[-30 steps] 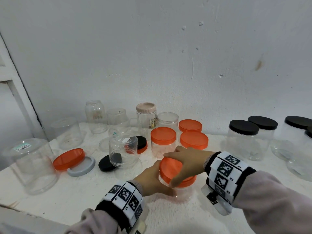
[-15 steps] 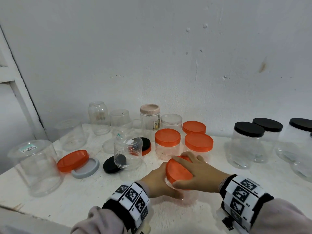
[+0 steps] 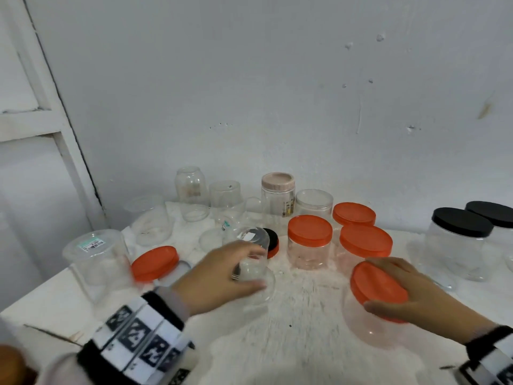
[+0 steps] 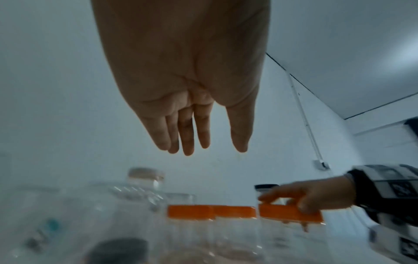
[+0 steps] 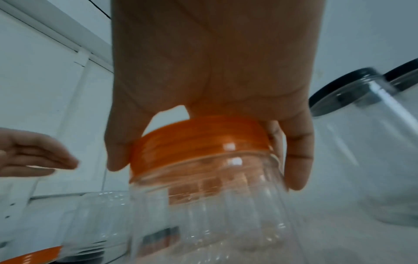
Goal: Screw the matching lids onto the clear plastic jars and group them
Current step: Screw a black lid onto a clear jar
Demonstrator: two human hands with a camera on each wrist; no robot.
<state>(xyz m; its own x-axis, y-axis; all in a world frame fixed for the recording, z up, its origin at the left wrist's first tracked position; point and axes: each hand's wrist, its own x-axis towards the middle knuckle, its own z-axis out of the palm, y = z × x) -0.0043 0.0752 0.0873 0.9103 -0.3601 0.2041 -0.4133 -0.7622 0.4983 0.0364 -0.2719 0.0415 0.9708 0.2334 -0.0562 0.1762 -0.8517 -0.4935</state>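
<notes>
My right hand grips the orange lid of a clear jar, which is tilted at the front right of the white table. In the right wrist view, thumb and fingers of that right hand curl round the lid's rim, with the jar below. My left hand reaches to a small upturned clear jar at mid table. Contact with it cannot be told. The left wrist view shows the left hand with straight fingers, holding nothing.
Three orange-lidded jars stand grouped behind the right hand. Black-lidded jars stand at the far right. A loose orange lid, a black lid, a large clear tub and several open jars fill the left and back by the wall.
My left hand has let go of the orange-lidded jar and moved left to the small clear jar. My right hand has carried the lidded jar to the right and tilted it.
</notes>
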